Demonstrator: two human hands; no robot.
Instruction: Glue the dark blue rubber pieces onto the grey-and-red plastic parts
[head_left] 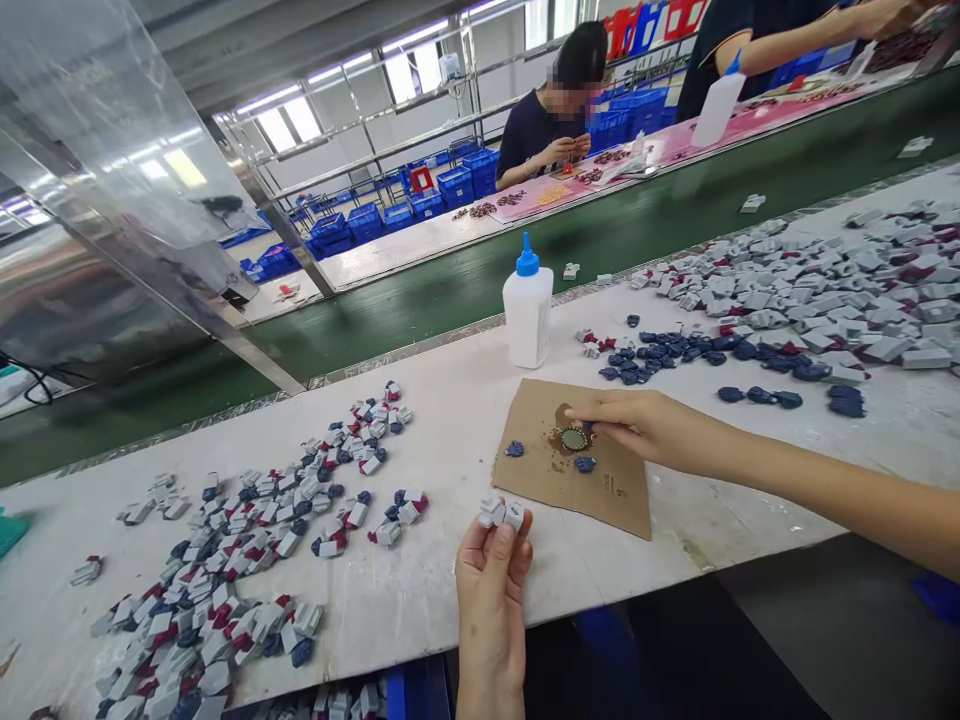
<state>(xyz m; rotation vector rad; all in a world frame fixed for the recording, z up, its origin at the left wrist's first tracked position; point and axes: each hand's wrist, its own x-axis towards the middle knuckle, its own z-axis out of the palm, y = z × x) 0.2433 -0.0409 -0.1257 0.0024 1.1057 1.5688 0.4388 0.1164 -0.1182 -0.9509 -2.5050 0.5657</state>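
Work looks partway along. Small light-grey blocky plastic piece sits pinched between thumb and fingers of left hand, toward seven o'clock of brown cardboard sheet. Right hand holds fingers narrow, seemingly on small navy moulded piece, beside round crimped metal cap. Joined grey-maroon-navy clusters between eight and nine o'clock seem finished; loose navy lumps and bigger light-grey heap toward two o'clock seem left.
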